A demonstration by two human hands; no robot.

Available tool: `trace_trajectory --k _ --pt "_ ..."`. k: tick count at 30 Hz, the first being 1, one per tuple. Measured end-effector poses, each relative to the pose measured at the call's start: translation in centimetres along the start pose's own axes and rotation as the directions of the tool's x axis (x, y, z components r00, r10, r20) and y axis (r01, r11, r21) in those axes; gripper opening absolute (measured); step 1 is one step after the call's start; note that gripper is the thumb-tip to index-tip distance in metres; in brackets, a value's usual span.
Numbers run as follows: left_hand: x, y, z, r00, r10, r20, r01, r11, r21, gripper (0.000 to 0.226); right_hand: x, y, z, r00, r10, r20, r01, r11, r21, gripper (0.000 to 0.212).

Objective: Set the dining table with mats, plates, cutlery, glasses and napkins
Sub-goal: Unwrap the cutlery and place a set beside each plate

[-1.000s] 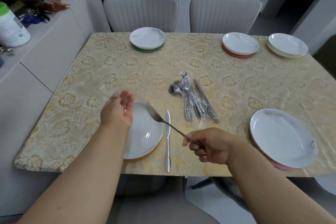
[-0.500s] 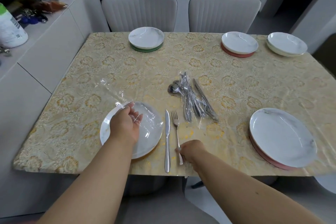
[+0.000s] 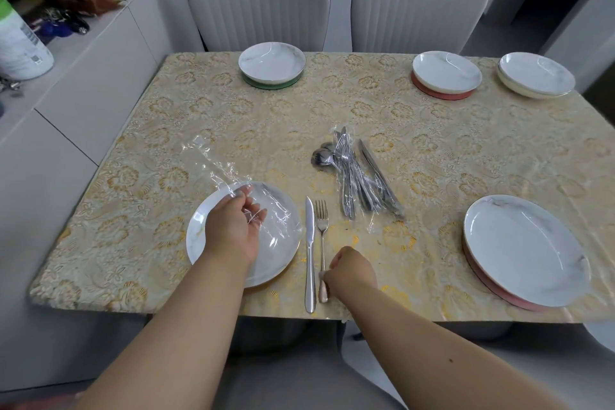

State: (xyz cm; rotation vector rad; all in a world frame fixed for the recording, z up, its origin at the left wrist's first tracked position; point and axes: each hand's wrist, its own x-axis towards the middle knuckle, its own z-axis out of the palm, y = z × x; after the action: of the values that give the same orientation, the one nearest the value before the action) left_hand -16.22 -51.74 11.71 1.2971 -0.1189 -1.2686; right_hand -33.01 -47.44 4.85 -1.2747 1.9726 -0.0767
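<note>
A white plate [image 3: 283, 243] sits at the near left place of the table. My left hand [image 3: 233, 230] hovers over it and holds a clear plastic wrapper [image 3: 213, 166] that trails up to the left. Just right of the plate lie a knife [image 3: 310, 253] and a fork [image 3: 322, 236], side by side. My right hand [image 3: 349, 271] pinches the fork's handle end near the table's front edge. A bundle of wrapped cutlery [image 3: 359, 176] with spoons lies in the middle of the table.
Another plate on a pink mat [image 3: 522, 250] is at the near right. Far side: a plate on a green mat [image 3: 272, 63], one on a red mat [image 3: 446, 73], a stack of plates [image 3: 535, 75]. Two grey chairs [image 3: 259, 17] stand behind. A cluttered sideboard [image 3: 76, 53] runs along the left.
My right hand brought the fork down and laid it beside the knife, still at its handle. My left hand moved over the plate, holding the clear wrapper.
</note>
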Motion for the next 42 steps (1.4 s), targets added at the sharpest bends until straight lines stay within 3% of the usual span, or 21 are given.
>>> trace_trajectory --k 12,16,18,21,24,28,30,33,37,40,42 --pt "0.0 -0.7 -0.3 0.998 0.046 0.041 -0.053 0.983 0.175 0.022 0.2 -0.1 -0.1 1.0 -0.004 0.024 0.007 0.992 -0.127 0.02" --pt "-0.7 -0.8 -0.2 0.994 0.096 0.06 -0.112 0.917 0.384 0.009 0.2 -0.5 -1.3 1.0 0.001 -0.007 -0.001 0.992 -0.125 0.019" --pt "-1.3 -1.0 0.4 0.99 0.101 0.1 -0.135 0.879 0.458 0.004 0.1 -1.5 -3.0 0.994 -0.042 -0.098 0.054 0.99 0.13 0.024" --pt "-2.1 -2.1 2.3 0.979 0.057 0.193 -0.152 0.838 0.524 0.004 -1.0 -3.5 -6.4 0.986 -0.163 -0.046 0.157 0.781 0.604 0.033" --pt "-2.7 -3.7 5.0 0.963 0.031 0.267 -0.175 0.827 0.534 0.004 -1.9 -3.6 -8.6 0.961 -0.276 -0.024 0.217 0.695 0.685 0.017" --pt "-2.8 -5.6 8.3 0.943 -0.038 0.329 -0.157 0.824 0.544 0.016 0.6 -0.4 -11.2 0.982 -0.075 -0.175 0.182 0.634 0.751 0.021" --pt "-2.6 -6.6 9.3 0.937 -0.076 0.342 -0.143 0.807 0.572 0.022 3.0 1.9 -13.4 0.965 0.049 -0.259 0.162 0.662 0.732 0.008" --pt "-1.7 -8.0 9.4 0.947 -0.08 0.311 -0.144 0.76 0.634 0.016 7.6 5.4 -16.4 0.929 0.172 -0.328 0.076 0.777 0.624 0.03" --pt "0.4 -10.0 8.7 0.973 -0.047 0.226 -0.151 0.612 0.776 0.013 13.0 7.7 -18.3 0.926 0.215 -0.311 -0.064 0.9 0.431 0.049" --pt "1.2 -10.4 8.8 0.975 0.039 0.218 -0.214 0.426 0.879 0.017 13.7 6.6 -18.6 0.907 0.177 -0.383 -0.175 0.984 0.042 0.055" --pt "1.7 -10.4 9.6 0.971 0.077 0.228 -0.241 0.287 0.927 0.032 12.8 5.3 -18.2 0.846 -0.011 -0.534 -0.16 0.948 -0.274 0.053"
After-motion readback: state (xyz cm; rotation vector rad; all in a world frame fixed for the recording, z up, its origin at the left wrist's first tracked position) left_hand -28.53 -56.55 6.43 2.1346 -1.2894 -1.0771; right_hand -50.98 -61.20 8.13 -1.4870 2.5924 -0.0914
